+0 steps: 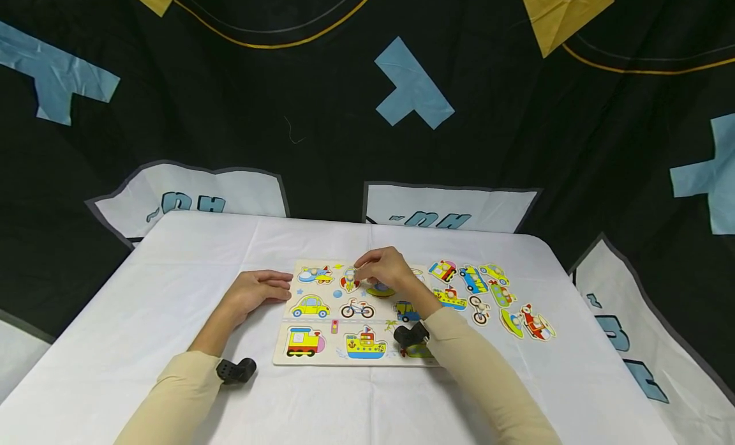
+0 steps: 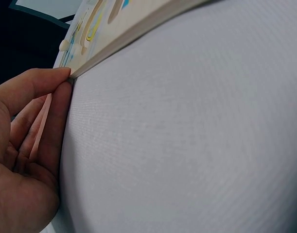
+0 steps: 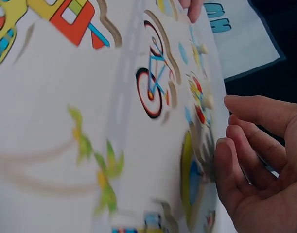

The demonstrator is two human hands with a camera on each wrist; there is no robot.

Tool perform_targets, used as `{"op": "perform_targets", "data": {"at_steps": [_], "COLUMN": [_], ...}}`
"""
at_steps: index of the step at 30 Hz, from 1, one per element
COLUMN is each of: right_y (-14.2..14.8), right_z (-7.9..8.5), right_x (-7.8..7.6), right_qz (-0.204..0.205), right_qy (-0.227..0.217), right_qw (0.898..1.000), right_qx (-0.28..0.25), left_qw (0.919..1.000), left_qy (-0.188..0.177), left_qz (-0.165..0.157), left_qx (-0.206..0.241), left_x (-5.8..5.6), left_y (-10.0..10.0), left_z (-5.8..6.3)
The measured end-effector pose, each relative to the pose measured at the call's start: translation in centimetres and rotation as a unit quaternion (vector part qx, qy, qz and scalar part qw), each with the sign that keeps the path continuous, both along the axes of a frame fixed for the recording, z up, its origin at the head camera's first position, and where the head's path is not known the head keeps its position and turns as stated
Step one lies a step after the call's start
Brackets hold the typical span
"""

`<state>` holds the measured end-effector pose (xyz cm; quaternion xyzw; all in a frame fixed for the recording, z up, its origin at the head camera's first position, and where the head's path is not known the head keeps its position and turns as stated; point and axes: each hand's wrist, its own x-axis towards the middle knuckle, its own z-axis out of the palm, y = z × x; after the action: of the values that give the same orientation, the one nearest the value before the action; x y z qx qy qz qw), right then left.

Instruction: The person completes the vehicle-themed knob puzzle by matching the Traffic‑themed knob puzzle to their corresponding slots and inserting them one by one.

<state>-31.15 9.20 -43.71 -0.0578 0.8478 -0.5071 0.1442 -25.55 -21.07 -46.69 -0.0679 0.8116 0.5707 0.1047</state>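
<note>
A wooden puzzle board [image 1: 323,359] with vehicle pictures lies on the table between both hands. My left hand [image 1: 252,295] touches its left edge; in the left wrist view the fingertips [image 2: 63,74] meet right at the board's side. My right hand [image 1: 388,267] is over the upper middle of the board, beside the rocket piece [image 1: 348,281], which lies at its place with a knob standing up. In the right wrist view the fingers [image 3: 250,107] are parted, with nothing between them, close to the rocket's knob [image 3: 208,101]. An airplane piece [image 1: 316,275] with a knob sits at the top left.
Right of the board lie several loose pieces, among them a train [image 1: 443,271], a bus [image 1: 473,279], a ship [image 1: 450,299], a bicycle [image 1: 479,310] and a red helicopter [image 1: 537,324]. A white cloth [image 1: 321,407] covers the table. A black curtain [image 1: 321,126] hangs behind.
</note>
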Motion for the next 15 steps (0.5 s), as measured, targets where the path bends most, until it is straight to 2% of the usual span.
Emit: {"op": "perform_targets", "data": {"at_steps": [10,15], "right_y": [4.3,7.1], "right_z": [1.3,1.8], "right_x": [0.2,0.5], "right_qz": [-0.042,-0.053], "right_qy": [0.023,0.024], "right_qw": [0.996,0.995], "right_qx": [0.069,0.077], "left_qw": [1.0000,1.0000], "left_qy": [0.000,-0.001], "left_qz": [0.002,0.005], "left_qx": [0.002,-0.002], "left_x": [-0.1,-0.1], "left_y": [-0.1,-0.1], "left_z": [0.0,0.0]}}
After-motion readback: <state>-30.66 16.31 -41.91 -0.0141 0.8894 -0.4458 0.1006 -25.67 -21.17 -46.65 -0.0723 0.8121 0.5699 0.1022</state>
